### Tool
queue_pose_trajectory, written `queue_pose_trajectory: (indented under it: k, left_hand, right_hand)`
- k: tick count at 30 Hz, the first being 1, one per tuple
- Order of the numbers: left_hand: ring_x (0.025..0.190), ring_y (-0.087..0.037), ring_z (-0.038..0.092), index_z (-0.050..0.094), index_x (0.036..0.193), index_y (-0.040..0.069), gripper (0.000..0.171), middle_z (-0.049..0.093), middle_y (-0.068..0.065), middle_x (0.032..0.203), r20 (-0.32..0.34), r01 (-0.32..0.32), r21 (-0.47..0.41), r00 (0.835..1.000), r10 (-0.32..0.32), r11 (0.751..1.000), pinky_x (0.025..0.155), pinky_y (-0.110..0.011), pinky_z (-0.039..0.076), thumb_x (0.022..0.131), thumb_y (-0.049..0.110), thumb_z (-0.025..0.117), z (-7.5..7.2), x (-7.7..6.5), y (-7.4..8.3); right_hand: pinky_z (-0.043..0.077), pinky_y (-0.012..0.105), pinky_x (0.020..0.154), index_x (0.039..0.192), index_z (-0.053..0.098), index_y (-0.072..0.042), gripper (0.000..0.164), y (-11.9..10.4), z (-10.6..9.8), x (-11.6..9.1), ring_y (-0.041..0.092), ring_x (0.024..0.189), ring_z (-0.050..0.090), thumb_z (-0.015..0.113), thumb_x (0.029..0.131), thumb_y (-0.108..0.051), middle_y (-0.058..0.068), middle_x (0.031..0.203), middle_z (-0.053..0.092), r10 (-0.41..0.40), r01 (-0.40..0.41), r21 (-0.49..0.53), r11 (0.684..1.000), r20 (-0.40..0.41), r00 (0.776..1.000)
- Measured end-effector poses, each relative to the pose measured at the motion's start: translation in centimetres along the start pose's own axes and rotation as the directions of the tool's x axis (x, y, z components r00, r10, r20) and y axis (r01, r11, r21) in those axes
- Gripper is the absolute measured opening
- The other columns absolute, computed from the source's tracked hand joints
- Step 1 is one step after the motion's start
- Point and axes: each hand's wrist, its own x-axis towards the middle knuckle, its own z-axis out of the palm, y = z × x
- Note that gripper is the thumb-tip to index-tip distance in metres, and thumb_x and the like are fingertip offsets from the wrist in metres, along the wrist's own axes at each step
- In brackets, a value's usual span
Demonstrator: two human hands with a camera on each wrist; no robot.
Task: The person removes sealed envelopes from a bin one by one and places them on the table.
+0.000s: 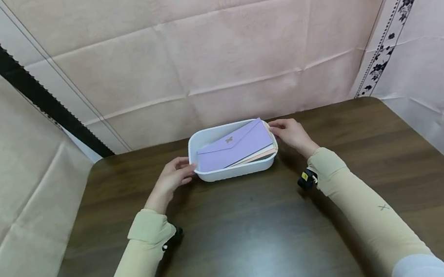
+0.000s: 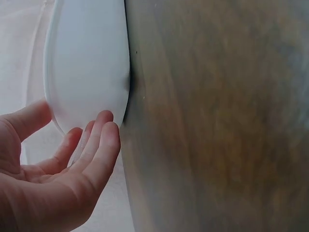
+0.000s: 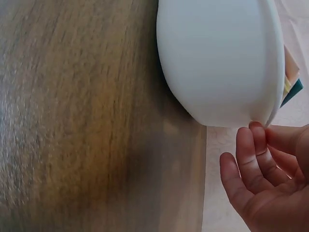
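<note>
A white plastic basin [image 1: 234,172] stands near the far edge of the table. On top of a stack inside it lies a lilac envelope [image 1: 236,150] with a small gold motif on its flap. Paler envelopes [image 1: 261,154] peek out beneath, and a teal corner [image 3: 293,92] juts past the rim in the right wrist view. My left hand [image 1: 172,179] holds the basin's left end, thumb at the rim and fingers along the outer wall. At the opposite end my right hand [image 1: 293,136] pinches the rim between thumb and fingertips.
The brown wooden table [image 1: 247,233] spreads out between my forearms. Behind it hangs a pale creased cloth [image 1: 224,49], with more cloth at both sides. Each wrist carries a small black camera.
</note>
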Motion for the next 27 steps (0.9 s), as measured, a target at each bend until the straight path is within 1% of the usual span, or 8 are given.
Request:
queue_pose_trajectory:
  k: [6, 12, 16, 19, 23, 27]
  left_hand:
    - [0.123, -0.039, 0.056, 0.042, 0.144, -0.006, 0.053, 0.053, -0.026, 0.135, -0.021, 0.002, -0.023, 1.0, -0.002, 1.0, 0.104, -0.048, 0.046, 0.101, 0.017, 0.063, 0.29, -0.2, 0.03]
    - [0.124, -0.039, 0.056, 0.041, 0.145, -0.005, 0.053, 0.051, -0.025, 0.137, -0.015, 0.031, -0.033, 0.999, -0.031, 0.999, 0.105, -0.047, 0.046, 0.101, 0.016, 0.062, 0.03, -0.41, -0.28]
    - [0.125, -0.04, 0.055, 0.04, 0.146, -0.006, 0.054, 0.051, -0.026, 0.138, -0.006, 0.019, -0.031, 1.0, -0.019, 0.999, 0.106, -0.049, 0.045, 0.101, 0.016, 0.061, -0.06, -0.65, -0.28]
    - [0.124, -0.039, 0.056, 0.041, 0.145, -0.005, 0.053, 0.051, -0.025, 0.138, -0.011, 0.019, -0.034, 1.0, -0.02, 0.999, 0.106, -0.049, 0.045, 0.101, 0.016, 0.061, 0.0, -0.74, -0.2]
    - [0.121, -0.035, 0.058, 0.042, 0.145, -0.005, 0.052, 0.052, -0.024, 0.137, -0.022, 0.031, -0.051, 0.999, -0.032, 0.998, 0.105, -0.048, 0.046, 0.101, 0.015, 0.062, 0.12, -0.77, -0.27]
    - [0.119, -0.033, 0.059, 0.042, 0.145, -0.005, 0.052, 0.053, -0.024, 0.136, -0.03, 0.029, -0.05, 0.999, -0.031, 0.998, 0.104, -0.047, 0.047, 0.101, 0.016, 0.063, 0.2, -0.82, -0.28]
  right_hand:
    - [0.052, 0.047, 0.094, 0.137, 0.06, -0.002, 0.038, -0.2, -0.02, 0.01, 0.031, 0.104, 0.065, 0.055, 0.106, -0.023, 0.019, 0.128, 0.065, -0.004, 0.004, -0.01, 1.0, -0.008, 1.0]
    - [0.052, 0.045, 0.094, 0.138, 0.059, -0.002, 0.04, 0.01, 0.23, -0.09, 0.029, 0.105, 0.064, 0.054, 0.106, -0.026, 0.018, 0.128, 0.065, 0.0, 0.0, -0.007, 1.0, 0.021, 1.0]
    - [0.052, 0.045, 0.094, 0.137, 0.059, -0.002, 0.039, 0.04, 0.41, -0.05, 0.029, 0.104, 0.063, 0.053, 0.106, -0.025, 0.018, 0.127, 0.065, -0.016, 0.016, -0.011, 1.0, 0.013, 1.0]
    - [0.052, 0.046, 0.094, 0.137, 0.059, -0.002, 0.039, 0.07, 0.49, -0.05, 0.029, 0.104, 0.063, 0.053, 0.106, -0.025, 0.018, 0.127, 0.064, -0.018, 0.018, -0.015, 1.0, 0.009, 1.0]
    - [0.052, 0.045, 0.094, 0.137, 0.058, -0.001, 0.039, 0.11, 0.56, -0.07, 0.03, 0.104, 0.063, 0.053, 0.106, -0.024, 0.019, 0.128, 0.063, -0.004, 0.004, -0.006, 1.0, 0.018, 1.0]
    - [0.052, 0.046, 0.095, 0.139, 0.056, -0.002, 0.04, 0.03, 0.57, -0.02, 0.03, 0.106, 0.062, 0.052, 0.107, -0.025, 0.018, 0.13, 0.062, 0.019, -0.02, 0.011, 1.0, 0.028, 0.999]
